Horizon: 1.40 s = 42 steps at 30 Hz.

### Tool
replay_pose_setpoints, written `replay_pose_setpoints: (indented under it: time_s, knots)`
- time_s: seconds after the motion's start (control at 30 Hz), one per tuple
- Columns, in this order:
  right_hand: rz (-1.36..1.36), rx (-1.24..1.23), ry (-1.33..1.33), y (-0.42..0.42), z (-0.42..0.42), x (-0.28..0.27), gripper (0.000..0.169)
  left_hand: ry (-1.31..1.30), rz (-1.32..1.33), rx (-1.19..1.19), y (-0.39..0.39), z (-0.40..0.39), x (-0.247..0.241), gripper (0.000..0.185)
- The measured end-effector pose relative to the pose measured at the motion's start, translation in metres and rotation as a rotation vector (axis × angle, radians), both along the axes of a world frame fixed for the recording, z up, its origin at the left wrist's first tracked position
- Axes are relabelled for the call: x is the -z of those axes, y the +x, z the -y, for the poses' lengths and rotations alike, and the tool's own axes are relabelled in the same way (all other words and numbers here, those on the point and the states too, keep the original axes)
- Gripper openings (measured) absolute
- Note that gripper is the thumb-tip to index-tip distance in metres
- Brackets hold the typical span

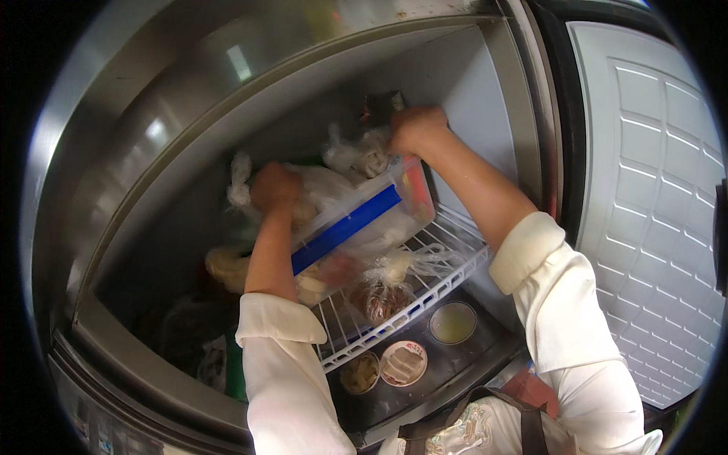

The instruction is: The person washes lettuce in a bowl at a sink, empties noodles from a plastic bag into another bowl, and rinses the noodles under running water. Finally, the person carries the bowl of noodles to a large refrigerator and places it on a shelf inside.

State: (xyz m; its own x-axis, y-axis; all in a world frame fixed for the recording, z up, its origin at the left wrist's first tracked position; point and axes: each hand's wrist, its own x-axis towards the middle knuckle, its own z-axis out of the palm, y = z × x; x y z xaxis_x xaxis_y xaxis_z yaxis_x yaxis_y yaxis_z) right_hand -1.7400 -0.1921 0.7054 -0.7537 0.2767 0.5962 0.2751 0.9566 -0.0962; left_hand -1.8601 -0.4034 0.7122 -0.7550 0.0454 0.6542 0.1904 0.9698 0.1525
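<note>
Inside a refrigerator, a translucent plastic bin (418, 196) with a blue front strip (347, 227) sits on a white wire shelf (406, 315), filled with plastic bags. My left hand (277, 187) is at the bin's left end, among clear plastic bags (321, 185); its fingers are hidden. My right hand (418, 129) is at the bin's back right corner, beside a knotted clear bag (364, 153); what its fingers hold cannot be told. In front of the bin a tied clear bag with brown contents (381, 301) lies on the shelf.
Below the shelf, several small bowls stand on a dark surface: one with pale slices (404, 364), one with yellowish pieces (360, 372), one with pale liquid (453, 323). The refrigerator door (654, 170) stands open at the right. More bagged goods (227, 270) lie left.
</note>
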Motion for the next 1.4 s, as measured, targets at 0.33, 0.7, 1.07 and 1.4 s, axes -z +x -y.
replay_pose_setpoints:
  time_s: [0.33,0.7,1.07,1.4]
  knots:
    - [-0.282,-0.226,-0.216,-0.081,-0.019,0.018,0.038,-0.067,-0.099,0.272,-0.042,0.016,0.013,0.036]
    - [-0.417,-0.301,-0.085,-0.112,-0.041,0.016,0.048,0.064,0.13,0.48,0.034,0.02,0.004,0.082]
    - [0.067,-0.265,0.271,-0.11,-0.016,0.017,0.033,0.144,-0.147,0.613,0.175,0.046,0.068,0.046]
    - [-0.112,-0.373,0.058,-0.098,-0.02,0.033,0.036,-0.062,-0.375,0.694,0.285,0.142,0.168,0.016]
